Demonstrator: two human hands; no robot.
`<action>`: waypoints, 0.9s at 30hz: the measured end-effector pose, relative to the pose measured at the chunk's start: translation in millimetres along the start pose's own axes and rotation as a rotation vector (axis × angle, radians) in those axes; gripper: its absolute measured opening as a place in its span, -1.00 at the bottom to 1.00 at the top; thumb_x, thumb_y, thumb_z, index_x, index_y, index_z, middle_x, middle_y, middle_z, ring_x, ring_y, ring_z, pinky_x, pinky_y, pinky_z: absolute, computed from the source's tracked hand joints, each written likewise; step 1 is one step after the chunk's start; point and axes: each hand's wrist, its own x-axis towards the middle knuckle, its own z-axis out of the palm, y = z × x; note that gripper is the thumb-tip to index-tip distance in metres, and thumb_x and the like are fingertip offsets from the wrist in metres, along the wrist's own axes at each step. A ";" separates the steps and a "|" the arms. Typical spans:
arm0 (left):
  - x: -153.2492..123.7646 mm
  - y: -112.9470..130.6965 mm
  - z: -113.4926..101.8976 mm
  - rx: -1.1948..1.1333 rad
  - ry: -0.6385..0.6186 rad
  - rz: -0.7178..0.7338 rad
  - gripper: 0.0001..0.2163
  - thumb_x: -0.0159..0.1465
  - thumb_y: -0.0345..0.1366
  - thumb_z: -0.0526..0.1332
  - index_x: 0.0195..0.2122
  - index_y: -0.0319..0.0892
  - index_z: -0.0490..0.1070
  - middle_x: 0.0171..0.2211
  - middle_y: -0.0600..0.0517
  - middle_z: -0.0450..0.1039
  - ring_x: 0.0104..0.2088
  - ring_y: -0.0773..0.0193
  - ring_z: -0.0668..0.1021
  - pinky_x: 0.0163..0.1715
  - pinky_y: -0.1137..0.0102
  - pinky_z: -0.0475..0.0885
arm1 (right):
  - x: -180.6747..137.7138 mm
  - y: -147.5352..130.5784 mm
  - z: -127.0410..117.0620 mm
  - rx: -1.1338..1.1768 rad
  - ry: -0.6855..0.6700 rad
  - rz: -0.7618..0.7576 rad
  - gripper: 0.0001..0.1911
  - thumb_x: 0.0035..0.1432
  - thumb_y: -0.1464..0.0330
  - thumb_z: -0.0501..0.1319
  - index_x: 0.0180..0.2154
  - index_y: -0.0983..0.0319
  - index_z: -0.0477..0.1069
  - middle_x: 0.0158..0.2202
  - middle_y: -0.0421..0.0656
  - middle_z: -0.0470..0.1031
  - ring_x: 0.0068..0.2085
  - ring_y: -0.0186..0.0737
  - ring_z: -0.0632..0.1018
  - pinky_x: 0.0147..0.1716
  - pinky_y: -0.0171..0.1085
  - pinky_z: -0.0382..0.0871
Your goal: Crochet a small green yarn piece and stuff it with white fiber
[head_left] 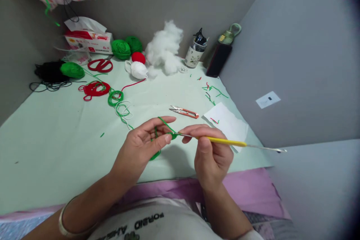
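Note:
A small piece of green crochet work (174, 135) is pinched between the thumb and fingers of my left hand (143, 138). Green yarn (165, 123) runs over the raised index finger of that hand, and a green loop hangs below it. My right hand (211, 153) grips a crochet hook (226, 141) with a yellow handle and a metal hook at both ends. The hook's left tip meets the green work beside my left thumb. Just beyond the hands lie thread snips (184, 112) with orange handles.
White paper (228, 124) with yarn scraps lies at right. Behind stand stuffing (165, 48), a pen cup (195, 53), a dark phone (219, 60) before a bottle (230, 34), and a tissue box (90, 41). Red scissors (100, 65), yarn balls (121, 49) and a red yarn coil (95, 89) lie left.

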 end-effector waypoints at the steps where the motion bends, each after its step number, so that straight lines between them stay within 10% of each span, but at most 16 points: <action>1: 0.1 0.1 -0.2 -0.010 -0.003 -0.003 -0.75 0.26 -0.27 0.42 -0.02 0.06 0.64 -0.35 0.11 0.46 -0.34 0.40 0.44 -0.32 0.51 0.34 | 0.7 -0.6 -0.1 0.019 -0.012 0.014 -0.77 0.42 0.44 0.11 -0.12 0.16 0.55 -0.25 -0.11 0.62 -0.22 -0.16 0.62 -0.39 -0.20 0.53; 27: -1.8 -7.0 4.5 0.174 0.117 0.109 -0.66 0.21 -0.36 0.43 0.01 0.05 0.60 -0.34 0.12 0.46 -0.30 0.38 0.48 -0.29 0.51 0.38 | -6.5 2.0 -3.0 -0.657 -0.240 -0.417 -0.74 0.35 0.52 0.15 0.01 0.24 0.47 -0.20 -0.02 0.62 -0.20 -0.13 0.61 -0.23 -0.15 0.53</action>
